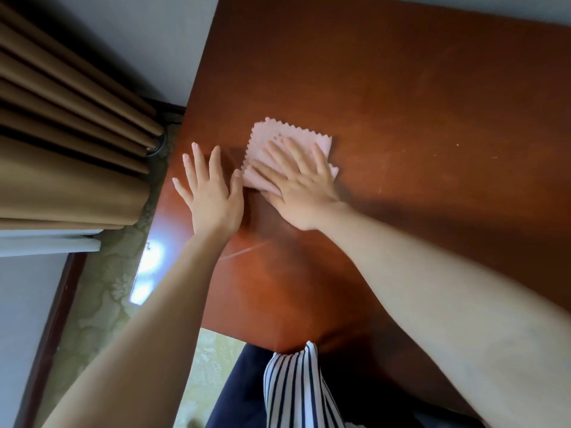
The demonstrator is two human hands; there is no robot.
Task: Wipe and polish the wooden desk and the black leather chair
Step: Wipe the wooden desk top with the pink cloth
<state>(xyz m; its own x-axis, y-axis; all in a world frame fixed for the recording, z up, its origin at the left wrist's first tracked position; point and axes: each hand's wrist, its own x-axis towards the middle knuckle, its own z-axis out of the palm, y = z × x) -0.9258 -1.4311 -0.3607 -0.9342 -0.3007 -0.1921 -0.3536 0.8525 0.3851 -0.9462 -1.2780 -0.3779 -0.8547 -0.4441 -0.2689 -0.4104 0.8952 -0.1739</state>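
A reddish-brown wooden desk (401,97) fills the right and middle of the view. A folded pink cloth (272,135) with zigzag edges lies on it near the left edge. My right hand (296,186) presses flat on the cloth with its fingers spread and straight. My left hand (210,193) lies flat on the bare wood just left of the cloth, fingers spread, its thumb close to the cloth's edge. The black leather chair is not in view.
Brown curtains (71,143) hang at the left beside the desk's left edge. Patterned carpet (102,298) shows below them, with a bright light reflection on the desk's edge. A striped garment (293,390) and dark clothing lie at the desk's near edge.
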